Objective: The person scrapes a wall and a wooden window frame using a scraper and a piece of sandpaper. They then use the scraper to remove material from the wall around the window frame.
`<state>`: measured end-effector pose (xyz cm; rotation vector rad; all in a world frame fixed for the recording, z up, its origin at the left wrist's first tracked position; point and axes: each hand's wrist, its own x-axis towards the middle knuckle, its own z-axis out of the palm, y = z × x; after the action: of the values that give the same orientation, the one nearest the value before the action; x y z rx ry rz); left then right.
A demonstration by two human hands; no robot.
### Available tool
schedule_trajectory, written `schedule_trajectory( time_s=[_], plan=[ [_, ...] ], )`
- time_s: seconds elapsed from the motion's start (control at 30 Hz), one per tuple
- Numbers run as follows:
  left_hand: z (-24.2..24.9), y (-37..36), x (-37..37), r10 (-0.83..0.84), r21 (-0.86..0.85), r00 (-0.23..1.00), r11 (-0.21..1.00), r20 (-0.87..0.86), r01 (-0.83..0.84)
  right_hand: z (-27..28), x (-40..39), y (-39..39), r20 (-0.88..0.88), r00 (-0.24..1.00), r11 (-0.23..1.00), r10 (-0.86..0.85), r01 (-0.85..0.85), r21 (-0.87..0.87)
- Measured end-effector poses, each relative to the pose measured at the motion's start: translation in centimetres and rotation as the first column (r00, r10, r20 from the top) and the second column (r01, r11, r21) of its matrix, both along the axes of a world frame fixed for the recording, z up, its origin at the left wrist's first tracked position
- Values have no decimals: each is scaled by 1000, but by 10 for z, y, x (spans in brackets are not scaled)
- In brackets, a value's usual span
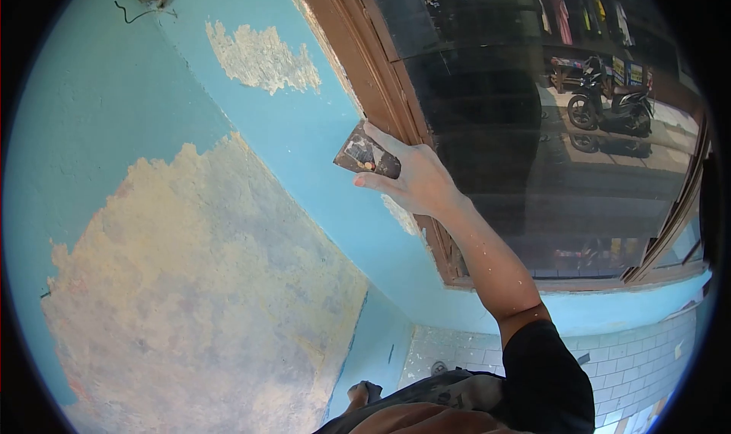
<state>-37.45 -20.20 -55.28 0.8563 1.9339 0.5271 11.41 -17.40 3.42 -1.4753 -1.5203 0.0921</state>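
Note:
My right hand (419, 177) reaches up to the blue wall (320, 148) beside a brown window frame (381, 76). It grips a dark, paint-stained scraper blade (365, 151), one finger along the upper edge and the thumb near the lower edge. The blade lies against or very near the wall; contact cannot be made out. Below it, a small patch of paint (400, 215) is stripped, partly behind my hand. Low in the view, what seems to be my left hand (355, 394) closes round a small dark-grey thing, mostly hidden by my shirt.
A large bare plaster area (213, 289) fills the left wall, and another stripped patch (263, 57) is higher up. Dark window glass (495, 167) on the right reflects a motorcycle (609, 103) and hanging clothes. White tiles (624, 365) are at lower right. A wire (133, 11) sticks out at top left.

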Motion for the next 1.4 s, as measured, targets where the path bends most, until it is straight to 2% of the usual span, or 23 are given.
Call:
schedule_trajectory(
  time_s=[0.03,0.1,0.13,0.2,0.23,0.27,0.33,0.37,0.4,0.43,0.53,0.57,0.6,0.63,0.67,0.73,0.87,0.9,0.97,1.07,1.23,1.37,1.4],
  plan=[
    [4,-3,5,33,16,996,999,83,-34,-2,3,3,4,1000,1000,9,-9,-10],
    [26,-12,21,27,19,999,999,28,-28,-2,6,16,29,999,967,-16,8,253],
    [44,-16,29,8,29,999,1000,-32,-7,-1,6,15,19,1000,971,4,-8,238],
    [83,-19,49,76,-17,997,997,-23,-77,15,7,2,15,1000,1000,-2,2,7],
    [89,-23,50,126,-52,992,991,-5,-127,7,9,5,44,999,999,-6,5,35],
    [82,-24,47,127,-61,992,990,-5,-127,3,10,10,45,999,1000,-5,4,26],
    [76,-23,37,5,-14,1000,1000,-27,-5,-2,10,16,74,997,970,-19,1,243],
    [75,-26,33,18,6,998,1000,-61,-18,0,11,15,64,998,971,-16,0,239],
    [74,-26,25,23,4,997,1000,-71,-23,8,11,9,39,999,989,2,-8,146],
    [69,-22,21,57,-17,997,998,-54,-58,15,11,6,19,1000,998,18,-19,56],
    [59,-18,14,87,-32,996,996,29,-86,14,11,-5,83,996,999,31,-29,-26],
    [56,-20,13,88,-29,992,996,89,-86,15,11,-1,84,996,999,31,-28,-29],
    [61,-22,19,89,-33,992,996,86,-87,16,10,6,68,998,997,10,-15,71],
    [68,-26,28,115,-28,993,993,11,-115,15,10,12,47,999,986,-6,-2,169],
    [79,-29,36,142,-20,988,989,-65,-143,12,11,14,41,999,986,-1,-5,165],
    [89,-30,45,160,-26,986,987,-43,-161,9,14,15,71,997,978,12,-27,207],
    [103,-31,63,140,-14,990,990,15,-140,17,16,7,90,996,997,16,-23,80],
    [97,-31,60,143,-17,990,990,9,-142,23,16,9,92,996,995,0,-9,98],
    [62,-28,42,6,44,995,999,-101,-1,20,15,12,87,996,994,-5,-5,113],
    [44,-29,34,135,16,990,991,-30,-135,6,14,16,69,997,989,30,-40,141],
    [43,-46,23,183,19,983,983,24,-184,2,14,21,63,998,967,11,-27,254],
    [41,-61,13,276,-74,961,959,18,-274,5,15,20,37,999,991,38,-42,125],
    [48,-64,20,276,-73,961,959,20,-274,3,15,31,52,999,962,4,-18,273]
  ],
)
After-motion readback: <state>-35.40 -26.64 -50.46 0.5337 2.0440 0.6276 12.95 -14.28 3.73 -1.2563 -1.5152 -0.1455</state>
